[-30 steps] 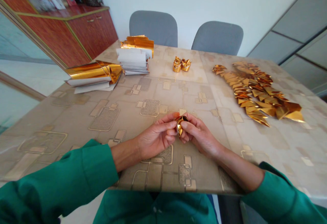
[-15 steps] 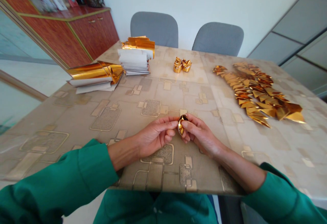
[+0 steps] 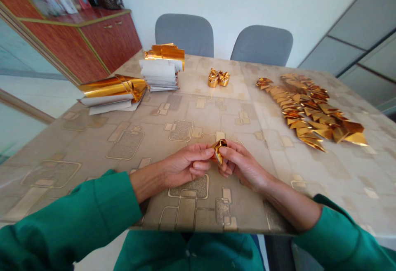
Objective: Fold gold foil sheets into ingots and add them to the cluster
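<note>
A small folded piece of gold foil paper (image 3: 220, 147) is held up between both hands, above the near part of the table. My left hand (image 3: 188, 163) pinches its left side between thumb and fingers. On its right side my right hand (image 3: 243, 163) grips it, the thumb pressed on the foil and the other fingers curled beneath. The piece has a rounded top and narrows toward the bottom. Part of it is hidden behind the fingertips.
Two small gold folded shapes (image 3: 218, 78) stand near the far edge of the patterned table (image 3: 210, 114). Folded gold pieces (image 3: 312, 112) lie overlapping at the right. Stacks of gold and white paper (image 3: 161, 73) and a gold roll-like bundle (image 3: 114, 89) are at the left. Two grey chairs (image 3: 185, 36) stand behind.
The foil piece has turned and its shape looks narrower at the bottom. My left fingers have shifted slightly against it. The whole view has moved a little.
</note>
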### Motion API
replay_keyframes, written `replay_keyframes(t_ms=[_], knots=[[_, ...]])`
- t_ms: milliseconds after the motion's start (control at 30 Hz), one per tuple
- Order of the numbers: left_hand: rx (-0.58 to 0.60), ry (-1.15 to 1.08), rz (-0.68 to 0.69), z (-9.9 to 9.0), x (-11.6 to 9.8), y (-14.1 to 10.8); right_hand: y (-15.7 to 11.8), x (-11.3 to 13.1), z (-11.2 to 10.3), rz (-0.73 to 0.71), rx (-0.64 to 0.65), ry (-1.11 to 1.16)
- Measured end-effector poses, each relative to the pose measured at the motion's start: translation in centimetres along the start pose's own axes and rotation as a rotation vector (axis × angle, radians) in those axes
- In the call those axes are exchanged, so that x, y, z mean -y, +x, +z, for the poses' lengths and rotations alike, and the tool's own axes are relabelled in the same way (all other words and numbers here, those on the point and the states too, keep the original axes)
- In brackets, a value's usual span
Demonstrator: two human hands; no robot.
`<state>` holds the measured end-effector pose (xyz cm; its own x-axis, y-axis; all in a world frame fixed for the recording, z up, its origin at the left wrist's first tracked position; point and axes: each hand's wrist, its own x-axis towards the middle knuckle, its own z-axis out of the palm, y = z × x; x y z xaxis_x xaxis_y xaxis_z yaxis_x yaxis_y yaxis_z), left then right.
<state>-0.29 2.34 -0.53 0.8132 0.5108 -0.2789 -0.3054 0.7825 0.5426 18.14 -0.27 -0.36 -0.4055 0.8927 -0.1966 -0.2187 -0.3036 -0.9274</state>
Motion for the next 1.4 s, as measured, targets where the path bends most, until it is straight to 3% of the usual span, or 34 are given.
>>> replay_keyframes(t_ms=[300,467,700,833,1067,1400], knots=[[-0.008,-0.068,-0.025,-0.3,0.3,0.2,0.0,0.3,0.1,0.022,-0.03,-0.123],[-0.004,-0.126,0.004,-0.3,0.5,0.3,-0.1,0.4,0.1,0.037,0.032,-0.027],[-0.001,-0.152,0.015,-0.2,0.5,0.3,-0.3,0.7,0.1,0.092,0.016,-0.023],[-0.007,-0.162,-0.003,-0.1,0.6,0.3,-0.3,0.5,0.0,0.061,0.028,0.022],[-0.039,-0.149,0.005,0.1,0.7,0.2,-0.1,0.2,-0.1,-0.001,-0.034,-0.151],[-0.031,-0.15,0.033,0.0,1.0,0.3,-0.1,0.4,0.1,-0.008,-0.045,-0.137]])
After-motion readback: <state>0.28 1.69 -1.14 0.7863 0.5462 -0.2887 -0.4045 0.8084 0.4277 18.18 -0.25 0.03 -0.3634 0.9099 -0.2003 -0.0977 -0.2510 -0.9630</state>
